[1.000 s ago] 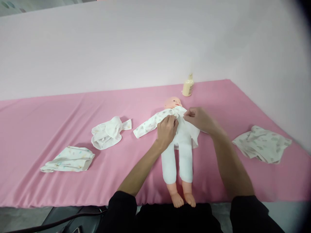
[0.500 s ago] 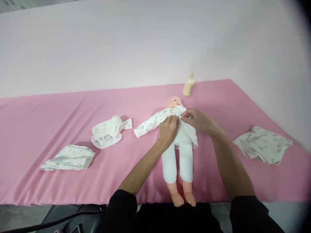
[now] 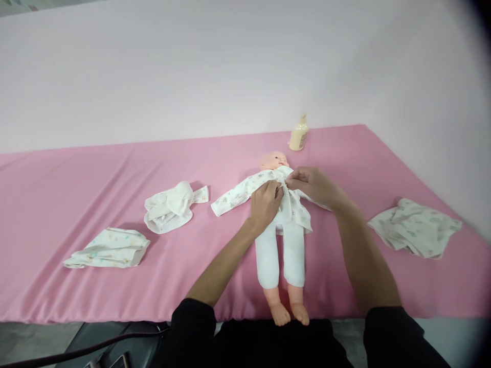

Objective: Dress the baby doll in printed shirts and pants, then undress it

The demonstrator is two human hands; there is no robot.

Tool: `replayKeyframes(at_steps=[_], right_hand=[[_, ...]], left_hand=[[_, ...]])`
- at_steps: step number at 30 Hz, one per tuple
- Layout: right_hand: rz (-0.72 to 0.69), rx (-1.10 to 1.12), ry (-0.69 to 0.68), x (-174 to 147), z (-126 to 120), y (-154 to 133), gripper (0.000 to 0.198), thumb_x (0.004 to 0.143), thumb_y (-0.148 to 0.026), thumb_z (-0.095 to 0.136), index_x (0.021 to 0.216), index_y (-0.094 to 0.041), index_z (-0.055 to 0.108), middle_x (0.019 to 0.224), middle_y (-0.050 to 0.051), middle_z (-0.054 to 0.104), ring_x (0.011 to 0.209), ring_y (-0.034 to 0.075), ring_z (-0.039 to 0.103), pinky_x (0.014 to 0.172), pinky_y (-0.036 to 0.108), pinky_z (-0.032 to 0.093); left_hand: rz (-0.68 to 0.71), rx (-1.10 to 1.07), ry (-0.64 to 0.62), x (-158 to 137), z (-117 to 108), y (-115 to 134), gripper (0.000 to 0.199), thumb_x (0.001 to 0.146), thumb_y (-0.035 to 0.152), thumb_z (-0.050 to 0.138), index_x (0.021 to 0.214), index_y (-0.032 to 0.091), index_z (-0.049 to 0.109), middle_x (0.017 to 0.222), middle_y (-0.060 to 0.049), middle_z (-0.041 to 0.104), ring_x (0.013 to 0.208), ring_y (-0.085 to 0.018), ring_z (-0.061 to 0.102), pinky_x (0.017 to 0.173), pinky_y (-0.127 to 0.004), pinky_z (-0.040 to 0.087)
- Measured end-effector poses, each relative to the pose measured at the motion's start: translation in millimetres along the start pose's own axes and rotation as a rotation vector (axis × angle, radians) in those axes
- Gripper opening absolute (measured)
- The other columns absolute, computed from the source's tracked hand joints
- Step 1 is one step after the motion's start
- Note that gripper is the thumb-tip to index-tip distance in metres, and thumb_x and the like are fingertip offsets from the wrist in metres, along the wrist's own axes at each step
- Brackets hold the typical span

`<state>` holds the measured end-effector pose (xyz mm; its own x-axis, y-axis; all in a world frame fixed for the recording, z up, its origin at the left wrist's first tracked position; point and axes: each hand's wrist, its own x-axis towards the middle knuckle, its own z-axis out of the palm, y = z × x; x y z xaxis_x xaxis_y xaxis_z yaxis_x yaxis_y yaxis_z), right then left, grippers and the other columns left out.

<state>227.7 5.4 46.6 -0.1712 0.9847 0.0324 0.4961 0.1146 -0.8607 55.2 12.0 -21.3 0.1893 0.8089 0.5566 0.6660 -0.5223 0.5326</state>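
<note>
A baby doll [image 3: 274, 160] lies on its back on the pink sheet, bare feet toward me. It wears a white patterned baby shirt [image 3: 245, 188] with long sleeves; its soft white legs [image 3: 267, 260] show below the hem. My left hand [image 3: 265, 204] is closed in a pinch on the shirt's front at the chest. Close beside it, my right hand [image 3: 311, 185] pinches the same front edge from the other side. The fingertips nearly meet, and the small part between them, perhaps a tie, is too fine to make out.
On the pink sheet [image 3: 184, 286], a folded patterned garment [image 3: 109, 249] and a bunched white garment [image 3: 169, 208] lie at left. Another patterned garment [image 3: 416, 227] is at right. A pale yellow pump bottle [image 3: 298, 135] stands near the wall, beyond the doll's head.
The right front of the shirt has shifted, so its patterned cloth and the right sleeve now show under my right hand. Both hands stay pinched at the chest, almost in the same place.
</note>
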Motion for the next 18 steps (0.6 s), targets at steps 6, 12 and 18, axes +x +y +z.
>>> replayKeyframes(at_steps=[6, 12, 18], right_hand=[[-0.007, 0.131, 0.023, 5, 6, -1, 0.018, 0.083, -0.035, 0.069, 0.088, -0.018, 0.071, 0.088, 0.005, 0.075, 0.083, 0.019, 0.068, 0.072, 0.03, 0.049], [-0.024, 0.082, 0.036, 6, 11, -1, 0.021, 0.085, -0.036, 0.067, 0.093, -0.019, 0.077, 0.087, 0.005, 0.076, 0.079, 0.02, 0.068, 0.072, 0.033, 0.05], [-0.039, 0.126, 0.015, 7, 17, 10, 0.023, 0.086, -0.038, 0.068, 0.102, -0.023, 0.077, 0.092, 0.005, 0.075, 0.086, 0.022, 0.07, 0.076, 0.036, 0.054]], left_hand=[[-0.098, -0.169, 0.0, 2, -2, 1, 0.013, 0.094, 0.018, 0.053, 0.081, 0.018, 0.058, 0.082, 0.0, 0.067, 0.073, -0.012, 0.055, 0.072, -0.026, 0.04], [-0.149, -0.251, 0.004, 5, -4, 1, 0.016, 0.093, 0.019, 0.054, 0.077, 0.018, 0.056, 0.076, 0.001, 0.064, 0.07, -0.011, 0.053, 0.068, -0.025, 0.038], [-0.184, -0.23, -0.005, 5, -4, 1, 0.012, 0.094, 0.021, 0.053, 0.084, 0.02, 0.06, 0.078, 0.002, 0.067, 0.068, -0.012, 0.054, 0.065, -0.025, 0.036]])
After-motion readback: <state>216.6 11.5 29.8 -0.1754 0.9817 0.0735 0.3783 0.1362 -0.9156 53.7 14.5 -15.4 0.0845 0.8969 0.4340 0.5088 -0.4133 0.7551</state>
